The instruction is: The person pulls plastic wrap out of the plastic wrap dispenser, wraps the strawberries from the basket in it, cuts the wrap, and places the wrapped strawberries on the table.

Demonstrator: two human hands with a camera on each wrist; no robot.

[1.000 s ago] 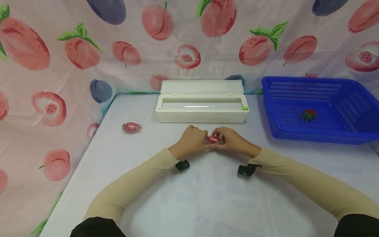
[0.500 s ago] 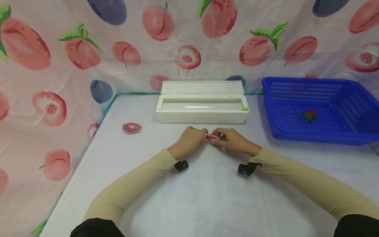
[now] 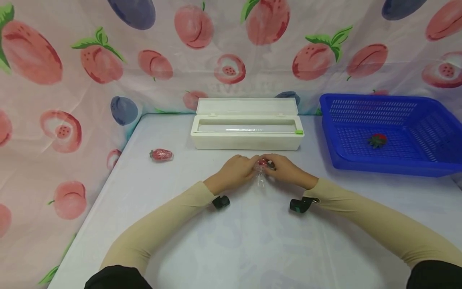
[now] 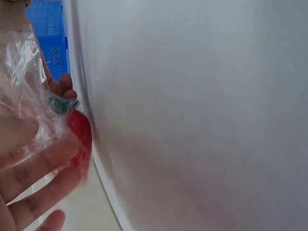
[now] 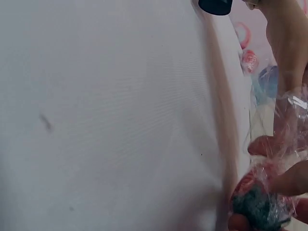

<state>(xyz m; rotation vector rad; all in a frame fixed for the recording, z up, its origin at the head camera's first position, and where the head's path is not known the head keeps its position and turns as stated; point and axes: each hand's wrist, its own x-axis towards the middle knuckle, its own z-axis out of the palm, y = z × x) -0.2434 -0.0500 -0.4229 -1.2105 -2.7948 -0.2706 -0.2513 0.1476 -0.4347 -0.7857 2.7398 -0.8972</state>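
Observation:
A red strawberry (image 3: 263, 162) in clear plastic wrap (image 3: 260, 179) is held between both hands over the white table. My left hand (image 3: 235, 171) grips its left end, and in the left wrist view the fingers (image 4: 45, 161) lie against the red side and the crumpled film. My right hand (image 3: 288, 170) grips the leafy end; the green leaves (image 5: 260, 207) show through the film in the right wrist view. A loose tail of film hangs toward the person. Much of the fruit is hidden by the fingers.
Another wrapped strawberry (image 3: 161, 155) lies at the left. Behind the hands stands a white cling-film dispenser (image 3: 247, 141), lid raised, with a green slider at its right end. A blue basket (image 3: 335, 158) at the right holds a bare strawberry (image 3: 377, 140).
The wrapped strawberry has turned and shifted slightly away from the person between the hands. A film tail now hangs below it. The left fingers have moved right, close against the right hand.

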